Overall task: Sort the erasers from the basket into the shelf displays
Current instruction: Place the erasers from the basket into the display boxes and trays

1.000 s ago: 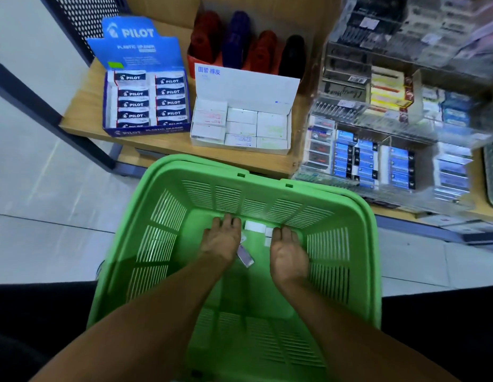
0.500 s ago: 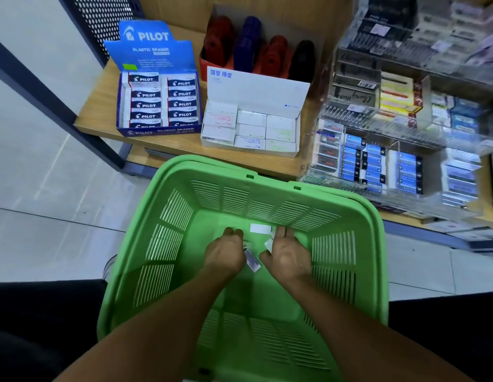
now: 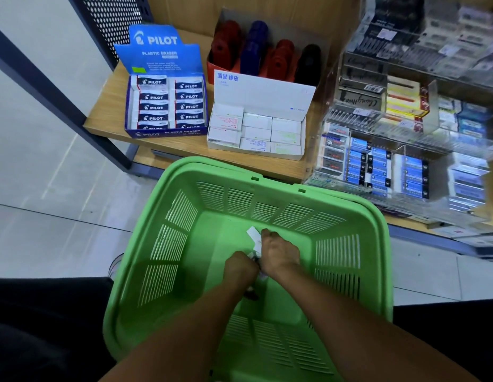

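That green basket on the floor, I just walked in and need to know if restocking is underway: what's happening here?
A person has both hands down in the green slotted plastic basket, gathering the last small erasers. The right hand grips a white wrapped eraser; the left hand is curled around something small beside it, mostly hidden. On the wooden shelf beyond, the blue Pilot eraser display box and the white eraser display box look nearly full.
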Demonstrator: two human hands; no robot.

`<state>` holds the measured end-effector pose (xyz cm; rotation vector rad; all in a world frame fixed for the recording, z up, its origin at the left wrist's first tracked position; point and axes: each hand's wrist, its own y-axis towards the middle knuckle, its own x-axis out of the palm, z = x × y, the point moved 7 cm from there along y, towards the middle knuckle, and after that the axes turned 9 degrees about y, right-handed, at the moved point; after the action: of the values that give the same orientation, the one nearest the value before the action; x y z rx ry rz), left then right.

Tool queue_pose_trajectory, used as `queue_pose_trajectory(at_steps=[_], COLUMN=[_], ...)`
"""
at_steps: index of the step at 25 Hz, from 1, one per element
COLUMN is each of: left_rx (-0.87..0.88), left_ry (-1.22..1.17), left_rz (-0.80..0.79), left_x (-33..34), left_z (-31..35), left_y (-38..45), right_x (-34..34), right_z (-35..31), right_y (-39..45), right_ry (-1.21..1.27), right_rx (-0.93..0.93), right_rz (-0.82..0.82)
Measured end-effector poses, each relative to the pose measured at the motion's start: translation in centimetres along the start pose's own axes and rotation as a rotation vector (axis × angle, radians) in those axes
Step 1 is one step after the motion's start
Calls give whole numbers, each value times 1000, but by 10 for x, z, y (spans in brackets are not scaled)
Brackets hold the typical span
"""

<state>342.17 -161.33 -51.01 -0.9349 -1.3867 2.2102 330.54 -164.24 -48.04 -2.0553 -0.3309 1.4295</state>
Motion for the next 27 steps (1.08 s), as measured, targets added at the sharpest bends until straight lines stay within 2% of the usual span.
queue_pose_trajectory(at_steps=[3, 8, 11, 17, 20, 27], left_rx=[-5, 7, -81, -133, -135, 16], left_ry=[-309, -489, -697, -709, -757, -926], left_rz=[-19, 16, -23, -42, -61, -257], left_x=[5, 6, 7, -8, -13, -20], left_z=[0, 9, 9, 8, 6, 17], left_y=[-9, -22, -26, -23, -22, -18], right_x=[4, 7, 9, 8, 7, -2], right_z=[10, 10, 16, 30, 26, -21], right_y=[-4, -6, 0, -4, -7, -17], right_ry=[116, 255, 366, 879, 958, 967], right_rx=[9, -2, 34, 169, 93, -80], right_rz=[-12, -63, -101, -153, -168, -259])
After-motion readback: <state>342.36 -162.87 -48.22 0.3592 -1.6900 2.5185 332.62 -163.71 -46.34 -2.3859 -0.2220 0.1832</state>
